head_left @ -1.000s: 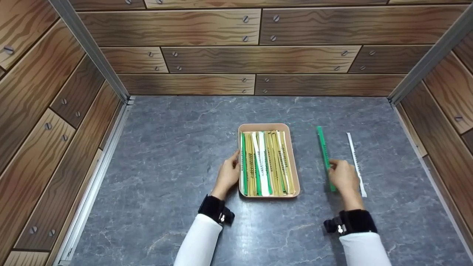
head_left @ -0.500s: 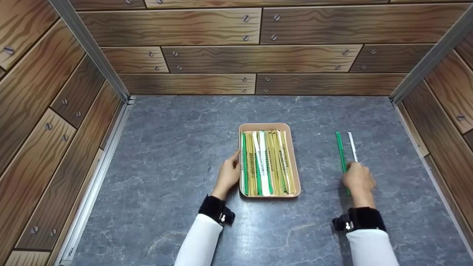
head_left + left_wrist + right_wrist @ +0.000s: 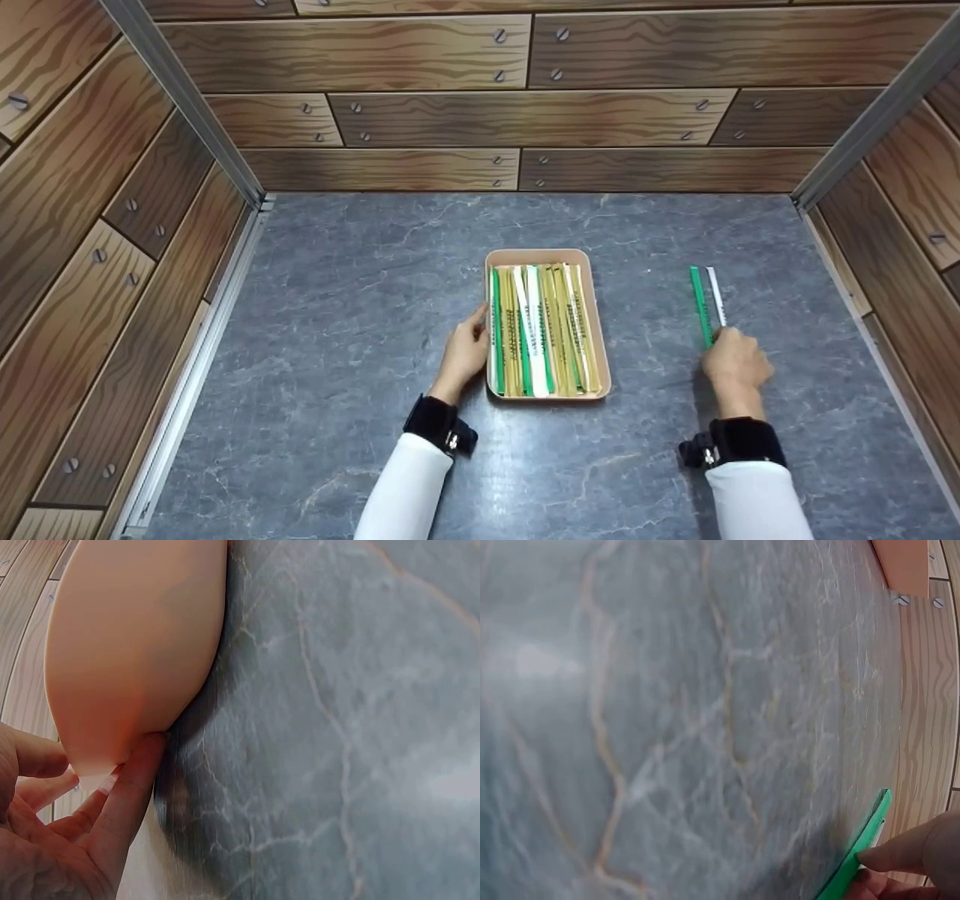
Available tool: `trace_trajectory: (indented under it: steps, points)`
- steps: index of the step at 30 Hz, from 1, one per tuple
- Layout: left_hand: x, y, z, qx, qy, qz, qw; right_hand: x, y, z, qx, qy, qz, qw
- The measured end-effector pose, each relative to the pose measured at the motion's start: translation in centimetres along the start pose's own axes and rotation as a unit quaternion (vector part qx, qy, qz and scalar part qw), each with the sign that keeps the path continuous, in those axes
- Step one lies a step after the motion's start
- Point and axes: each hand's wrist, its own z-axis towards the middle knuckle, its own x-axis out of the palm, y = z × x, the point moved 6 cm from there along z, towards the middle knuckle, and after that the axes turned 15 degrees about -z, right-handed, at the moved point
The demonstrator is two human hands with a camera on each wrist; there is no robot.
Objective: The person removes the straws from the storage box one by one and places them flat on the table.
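Note:
In the head view, a peach-coloured tray [image 3: 598, 337] is filled with long slim stick packets [image 3: 555, 330] in gold, green and white, laid side by side. My left hand [image 3: 463, 351] holds the tray's left side; in the left wrist view, thumb and fingers [image 3: 131, 795] meet its wall. To the right of the tray, my right hand [image 3: 736, 366] pinches a green stick packet [image 3: 700, 296], also visible in the right wrist view. Right beside it lies a white stick packet [image 3: 716, 292]. The near ends of both packets are hidden under the hand.
Grey marbled tabletop [image 3: 337, 300] lies under everything. Wood-patterned panels stand at the back [image 3: 420, 120], left and right, with metal strips at the corners. Both wrists wear black straps with small cameras.
The right hand has moved right with the green packet, bringing it close beside the white one. The left hand and the tray have stayed put.

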Motion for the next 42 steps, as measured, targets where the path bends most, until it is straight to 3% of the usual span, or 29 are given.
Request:
trace_trajectory:
  steps: [4,7,11,16,19,26,32,42]
  points:
    - [0.0,0.0,0.0,0.001,-0.002,0.003,1.0000,-0.8,1.0,-0.5,0.002,-0.040,0.003,0.9992]
    - [0.0,0.1,0.0,-0.001,-0.001,0.004,1.0000,-1.6,3.0,-1.4,-0.020,-0.081,0.018,0.9963]
    - [0.0,0.1,0.1,0.008,0.000,0.005,1.0000,-2.5,7.1,-3.2,-0.101,-0.134,0.054,0.9844]
    - [0.0,0.0,0.2,0.014,-0.002,-0.004,0.9999,-3.0,13.2,-5.7,-0.224,-0.170,0.083,0.9560]
    - [0.1,0.0,0.2,0.010,-0.002,-0.005,0.9999,-2.5,16.4,-7.0,-0.271,-0.151,0.086,0.9467]
    - [0.1,0.1,0.0,0.004,0.001,-0.005,1.0000,0.8,21.1,-8.7,-0.331,-0.040,0.052,0.9415]
    - [0.1,-0.1,-0.1,0.006,0.003,-0.005,1.0000,2.7,22.3,-9.0,-0.339,-0.035,-0.022,0.9399]
    - [-0.1,-0.2,-0.1,0.019,0.004,-0.005,0.9998,3.4,22.9,-9.3,-0.330,-0.022,-0.055,0.9420]
